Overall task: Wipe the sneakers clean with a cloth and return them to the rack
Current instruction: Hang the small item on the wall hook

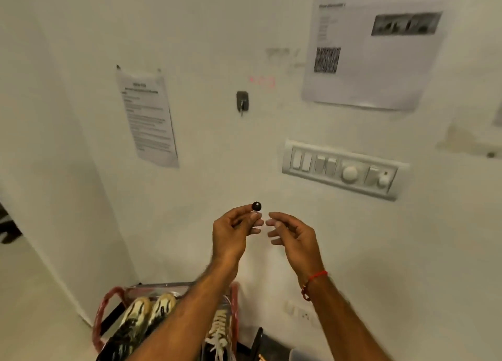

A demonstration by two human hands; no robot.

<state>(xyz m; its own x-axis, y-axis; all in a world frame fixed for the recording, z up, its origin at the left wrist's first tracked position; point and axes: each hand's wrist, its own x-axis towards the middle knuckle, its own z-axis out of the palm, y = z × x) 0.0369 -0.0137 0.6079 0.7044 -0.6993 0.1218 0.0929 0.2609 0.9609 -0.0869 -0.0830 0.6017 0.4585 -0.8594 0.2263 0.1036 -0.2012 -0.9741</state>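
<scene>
At frame centre, the left hand (pixel 235 231) is pinching a small black round object (pixel 256 205) at its fingertips. Just beside it, the right hand (pixel 292 234) is hanging loosely curled, holding nothing. At lower left, the sneakers (pixel 148 316) are sitting on the red-framed rack (pixel 108 305).

The rack (pixel 98 325) — red-framed, at six o'clock — carries sneakers (pixel 146 313); a laced shoe (pixel 221 326) sits at their three o'clock.
</scene>
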